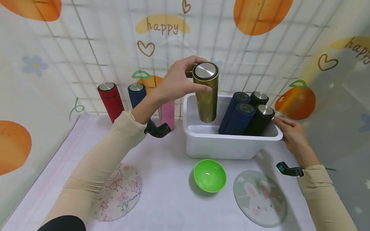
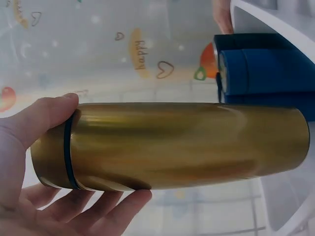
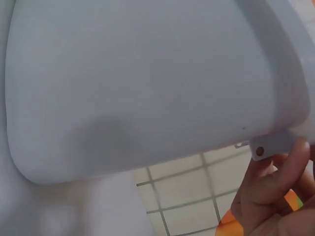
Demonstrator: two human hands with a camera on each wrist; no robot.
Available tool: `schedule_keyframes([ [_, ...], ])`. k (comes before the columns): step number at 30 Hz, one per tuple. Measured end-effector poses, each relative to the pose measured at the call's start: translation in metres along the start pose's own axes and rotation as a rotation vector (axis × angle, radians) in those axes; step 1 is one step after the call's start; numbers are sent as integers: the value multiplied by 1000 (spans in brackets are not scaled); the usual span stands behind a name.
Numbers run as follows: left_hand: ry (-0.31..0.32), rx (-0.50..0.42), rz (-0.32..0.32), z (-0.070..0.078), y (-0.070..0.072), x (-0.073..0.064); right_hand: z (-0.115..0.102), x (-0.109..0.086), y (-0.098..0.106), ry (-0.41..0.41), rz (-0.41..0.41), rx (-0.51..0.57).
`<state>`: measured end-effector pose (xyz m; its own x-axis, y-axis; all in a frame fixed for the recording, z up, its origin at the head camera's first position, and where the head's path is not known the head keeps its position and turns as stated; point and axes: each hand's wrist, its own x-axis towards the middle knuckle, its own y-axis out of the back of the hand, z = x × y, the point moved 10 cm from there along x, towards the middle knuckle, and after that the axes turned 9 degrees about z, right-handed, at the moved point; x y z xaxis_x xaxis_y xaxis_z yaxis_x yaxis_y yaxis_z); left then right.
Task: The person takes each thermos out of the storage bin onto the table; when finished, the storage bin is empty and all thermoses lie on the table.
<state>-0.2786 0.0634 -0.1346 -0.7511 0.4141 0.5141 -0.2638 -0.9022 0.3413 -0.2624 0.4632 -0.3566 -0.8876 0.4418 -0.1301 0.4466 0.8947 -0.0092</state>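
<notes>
My left hand [image 1: 176, 78] grips a gold thermos bottle [image 1: 208, 102] around its upper part, thumb on one side and fingers on the other. The bottle is upright, its lower end inside the left part of a white plastic bin [image 1: 219, 147]. In the left wrist view the gold bottle [image 2: 187, 145] spans the frame beside the blue bottles. Two blue bottles [image 1: 240, 117] and two black bottles [image 1: 261, 118] lean in the bin's right part. At the bin's right end, my right hand [image 1: 295, 136] pinches the rim; the right wrist view shows its thumb and fingers [image 3: 275, 191] there.
A red bottle [image 1: 111, 99], a blue bottle [image 1: 136, 93] and a pink bottle [image 1: 167, 114] stand left of the bin, partly behind my left arm. In front are a green bowl [image 1: 210, 176], a butterfly-patterned round mat [image 1: 124, 192] and a rabbit mat [image 1: 260, 199]. A curtained grid wall rises behind.
</notes>
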Motion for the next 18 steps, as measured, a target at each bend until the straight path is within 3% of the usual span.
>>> schedule_keyframes([
  [7, -54, 21, 30, 7, 26, -13, -5, 0, -3, 4, -71, -85],
  [14, -63, 47, 51, 20, 50, -38, -19, 1, -6, 62, -104, -397],
  [18, -57, 51, 58, 26, 63, -53, -23, 1, -8, 75, -87, -463],
])
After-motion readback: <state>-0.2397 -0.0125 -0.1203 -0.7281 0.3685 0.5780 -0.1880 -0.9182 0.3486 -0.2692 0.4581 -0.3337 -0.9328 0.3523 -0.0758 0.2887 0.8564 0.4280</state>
